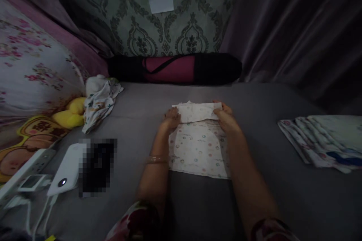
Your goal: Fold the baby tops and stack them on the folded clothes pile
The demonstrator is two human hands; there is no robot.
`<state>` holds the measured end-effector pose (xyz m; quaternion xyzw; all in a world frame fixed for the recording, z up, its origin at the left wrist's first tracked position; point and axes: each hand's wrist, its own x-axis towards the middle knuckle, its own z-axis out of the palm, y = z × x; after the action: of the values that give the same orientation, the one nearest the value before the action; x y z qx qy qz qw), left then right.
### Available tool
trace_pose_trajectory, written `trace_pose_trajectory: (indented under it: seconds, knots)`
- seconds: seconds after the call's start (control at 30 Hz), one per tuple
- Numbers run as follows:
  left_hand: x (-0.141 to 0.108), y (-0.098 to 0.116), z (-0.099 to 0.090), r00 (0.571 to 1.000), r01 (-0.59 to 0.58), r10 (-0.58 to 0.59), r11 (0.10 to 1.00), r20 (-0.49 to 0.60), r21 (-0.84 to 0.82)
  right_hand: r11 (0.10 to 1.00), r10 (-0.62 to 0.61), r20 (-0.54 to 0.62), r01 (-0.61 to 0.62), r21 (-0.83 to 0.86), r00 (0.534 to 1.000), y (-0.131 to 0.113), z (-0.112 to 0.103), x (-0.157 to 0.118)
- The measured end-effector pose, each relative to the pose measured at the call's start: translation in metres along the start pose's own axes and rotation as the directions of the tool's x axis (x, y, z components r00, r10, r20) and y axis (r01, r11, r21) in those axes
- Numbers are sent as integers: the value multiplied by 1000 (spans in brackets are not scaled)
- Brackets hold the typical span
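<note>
A white cloth with small coloured prints (199, 148) lies on the grey bed sheet, its far part folded over toward me as a band. At the left end of this band, my left hand (171, 118) rests on the cloth with its fingers spread. My right hand (224, 116) pinches the band's right end, the thumb on top and the fingers behind it. A clear bangle (157, 159) circles my left wrist.
Folded cloths (325, 139) are stacked at the right. At the left are a power strip (34, 167), a white power bank (68, 169), cables, a yellow plush (70, 113) and a crumpled cloth (102, 103). A black and pink long bag (172, 69) lies along the wall.
</note>
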<state>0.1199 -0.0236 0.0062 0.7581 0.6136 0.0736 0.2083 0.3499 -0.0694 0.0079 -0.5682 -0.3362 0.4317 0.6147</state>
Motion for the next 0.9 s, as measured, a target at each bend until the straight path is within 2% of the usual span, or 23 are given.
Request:
trace_pose_trajectory:
  seconds: [0.1,0.17,0.27,0.37,0.43,0.5,0.57,0.67,0.77,0.9]
  knots:
    - [-4,3,0,996,43,-50,995,69,89,976,-71,-11,68,-206,997,8,-5,5]
    - [-7,4,-1,994,37,-53,987,100,157,915,-125,-11,111,-388,992,12,-9,7]
    - [-10,5,-4,991,33,-58,979,121,199,738,-226,-1,171,-652,974,14,-14,4]
    - [-11,4,-7,991,33,-57,981,124,191,570,-274,10,171,-803,962,10,-17,-6]
    - [-13,5,-9,993,37,-56,983,103,178,490,-294,19,168,-855,956,5,-12,-14]
    - [-14,11,-9,998,41,-48,987,37,158,396,-335,54,193,-898,941,0,-1,-21]
    - [-15,21,-7,998,17,-9,990,-59,140,277,-354,153,260,-925,923,-2,16,-28]
    - [-15,39,2,984,-93,112,986,-137,142,140,-278,341,389,-911,898,0,44,-39]
    - [-14,47,14,975,-152,172,978,-138,145,90,-183,437,458,-885,881,7,61,-49]
    - [-12,39,26,980,-117,137,983,-144,142,73,-157,461,476,-877,874,17,63,-53]
